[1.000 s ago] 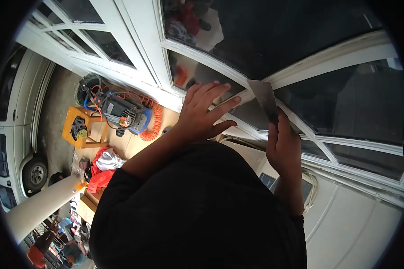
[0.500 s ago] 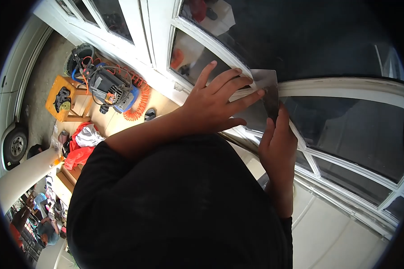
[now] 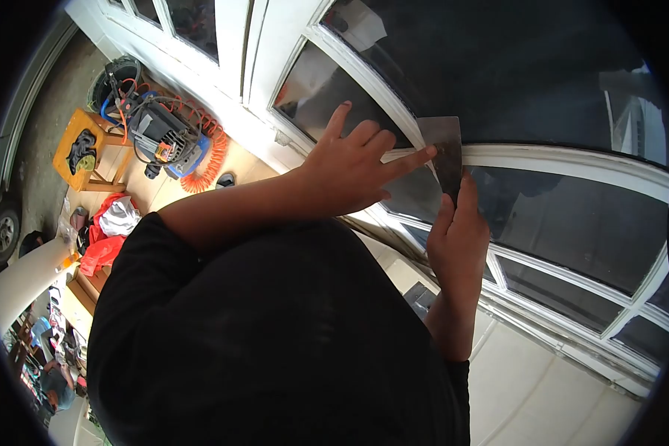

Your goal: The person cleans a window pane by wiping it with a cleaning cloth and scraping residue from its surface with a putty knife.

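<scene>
My right hand (image 3: 459,241) grips a putty knife (image 3: 446,154), thumb and fingers closed round its lower part, with the wide metal blade pointing up. The blade lies over the white window frame (image 3: 557,154) beside the dark glass (image 3: 498,74). My left hand (image 3: 353,160) holds nothing. Its index finger stretches out to the blade and its tip touches or nearly touches a brownish smudge there. The little finger also sticks out, while the middle and ring fingers are bent. The putty knife's handle is mostly hidden in my right hand.
To the left, an air compressor (image 3: 163,134) with a coiled orange hose (image 3: 217,156) stands on the floor by a wooden stool (image 3: 89,152). Red and white cloths (image 3: 111,234) lie nearby. A person (image 3: 56,383) is at the lower left, and a vehicle wheel (image 3: 4,230) is beyond.
My left hand's middle and ring fingers have curled in from a spread pose; the index finger stays at the blade. The view has shifted slightly, and my right hand keeps its grip.
</scene>
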Available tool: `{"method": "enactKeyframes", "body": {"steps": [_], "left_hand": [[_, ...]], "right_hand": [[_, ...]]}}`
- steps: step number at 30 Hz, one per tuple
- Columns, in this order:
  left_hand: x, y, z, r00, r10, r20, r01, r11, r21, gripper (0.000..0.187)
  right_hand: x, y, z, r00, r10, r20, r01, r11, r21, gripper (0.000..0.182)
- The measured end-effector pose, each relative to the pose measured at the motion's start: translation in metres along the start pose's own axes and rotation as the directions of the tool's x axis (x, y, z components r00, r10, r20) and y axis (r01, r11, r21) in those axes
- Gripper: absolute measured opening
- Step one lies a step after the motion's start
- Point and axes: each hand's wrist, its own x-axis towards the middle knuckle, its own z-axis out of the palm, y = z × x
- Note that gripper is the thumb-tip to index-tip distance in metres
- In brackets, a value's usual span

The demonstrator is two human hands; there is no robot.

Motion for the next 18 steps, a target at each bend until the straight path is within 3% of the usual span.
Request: {"method": "enactKeyframes", "body": {"steps": [1, 11, 13, 18], "left_hand": [[-0.001, 0.001, -0.002, 0.987, -0.021, 0.159, 0.027, 0.999, -0.035, 0.091], [0.004, -0.001, -0.014, 0.957, -0.047, 0.287, 0.086, 0.988, -0.126, 0.090], [0.005, -0.003, -0.018, 0.915, -0.062, 0.399, 0.130, 0.981, -0.147, 0.089], [0.002, -0.006, -0.014, 0.921, -0.044, 0.386, 0.116, 0.980, -0.164, 0.092]], "right_hand": [[-0.001, -0.002, 0.000, 1.000, 0.023, 0.006, -0.023, 1.000, 0.000, 0.040], [-0.005, -0.006, 0.000, 0.996, 0.090, 0.005, -0.090, 0.995, 0.041, 0.038], [-0.003, -0.006, 0.003, 0.999, 0.027, -0.033, -0.026, 0.999, 0.024, 0.038], [-0.004, -0.010, 0.001, 0.997, 0.074, -0.001, -0.074, 0.997, 0.029, 0.038]]}}
